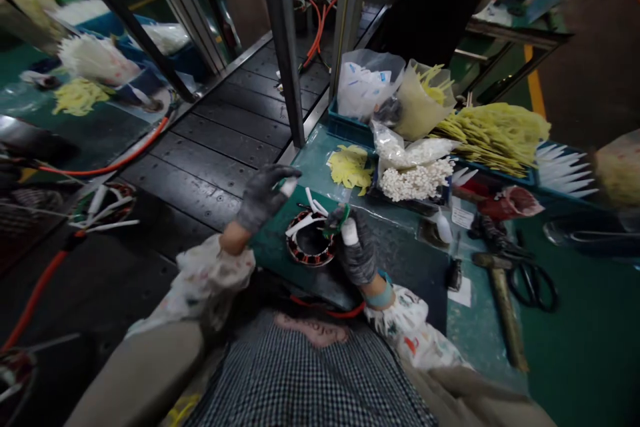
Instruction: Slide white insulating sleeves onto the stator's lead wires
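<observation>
- Works over the stator (310,248), flat on the green mat (410,260), between both hands and close to the body.
- Likely best done by keeping the ring pinned flat and feeding each white sleeve straight in, without kinking the leads.
- Pinches a small white piece (289,187) in the left hand (264,199), gloved, raised just up-left of the ring, wrist bent.
- Grips a white tube (349,232) in the right hand (357,252), gloved, fist closed at the ring's right rim.
- Leaves the hammer (503,307) and scissors (533,283) well apart to the right.
</observation>
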Demonstrator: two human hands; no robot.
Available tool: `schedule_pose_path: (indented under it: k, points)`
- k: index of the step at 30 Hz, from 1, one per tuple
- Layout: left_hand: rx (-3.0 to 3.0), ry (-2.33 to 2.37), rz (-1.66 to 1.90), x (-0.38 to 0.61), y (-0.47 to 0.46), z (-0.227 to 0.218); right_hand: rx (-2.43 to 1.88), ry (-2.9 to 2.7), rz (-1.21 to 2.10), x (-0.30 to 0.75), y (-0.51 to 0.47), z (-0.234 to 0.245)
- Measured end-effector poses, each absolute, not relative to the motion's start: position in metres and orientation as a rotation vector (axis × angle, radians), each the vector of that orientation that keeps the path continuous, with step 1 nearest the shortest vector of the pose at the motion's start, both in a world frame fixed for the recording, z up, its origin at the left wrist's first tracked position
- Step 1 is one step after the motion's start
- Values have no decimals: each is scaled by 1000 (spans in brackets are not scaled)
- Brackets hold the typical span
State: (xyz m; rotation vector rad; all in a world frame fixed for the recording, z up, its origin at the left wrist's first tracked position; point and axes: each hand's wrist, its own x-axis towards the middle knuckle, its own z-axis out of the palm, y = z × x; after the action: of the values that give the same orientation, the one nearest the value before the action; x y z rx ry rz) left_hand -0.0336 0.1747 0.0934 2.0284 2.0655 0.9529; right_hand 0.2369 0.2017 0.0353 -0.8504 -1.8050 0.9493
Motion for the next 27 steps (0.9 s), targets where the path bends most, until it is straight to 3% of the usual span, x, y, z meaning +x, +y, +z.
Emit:
schedule_pose_path:
  k: [3,8,15,21,27]
  points:
    - [2032,1939,609,-38,253,86,-752,-1713,1166,239,198,39]
    - [2175,1786,309,-3,359,74,-642,-1757,1160,243,193,41]
    - [2307,1742,45,32,394,61,-603,-1804,1077,238,193,40]
    - [2361,1712,190,27,388,63,-557,-1772,1055,237,181,41]
    - [2229,1741,712,-25,339,95,-866,-1536,1071,250,183,28]
